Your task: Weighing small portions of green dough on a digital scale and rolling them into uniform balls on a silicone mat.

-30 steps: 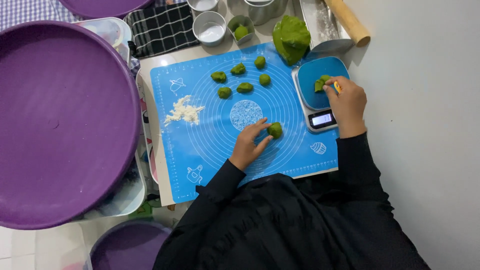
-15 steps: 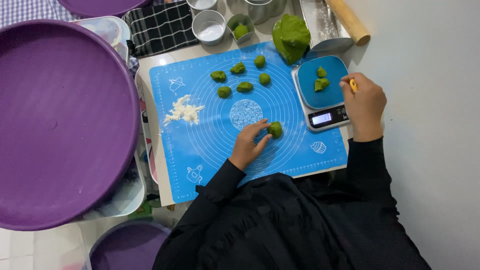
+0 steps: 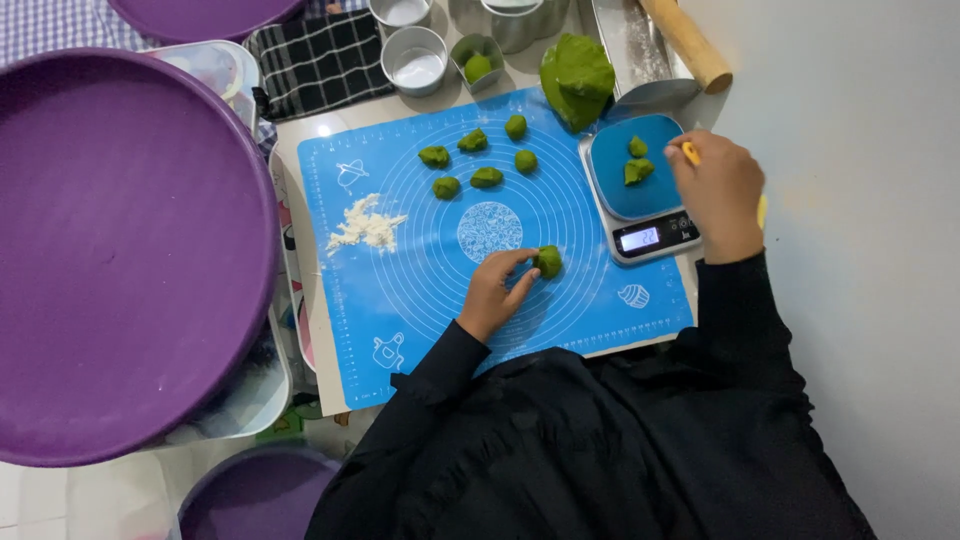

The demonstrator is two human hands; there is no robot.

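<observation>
Head view: left hand fingertips pinch dough ball on blue mat; right hand clamped on yellow tool beside scale. Advice: trim small bits, keep 2 pieces centred.

Smooth blue silicone mat, wooden rolling pin, soft green dough.

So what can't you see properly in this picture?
Head view:
- The scale display: its digits are too small to read.
- The yellow tool in the right hand: mostly covered by that hand.
- The rolling pin and metal cups: cut off by the top edge.
- Dough piece: partly hidden by the left hand fingers.
</observation>
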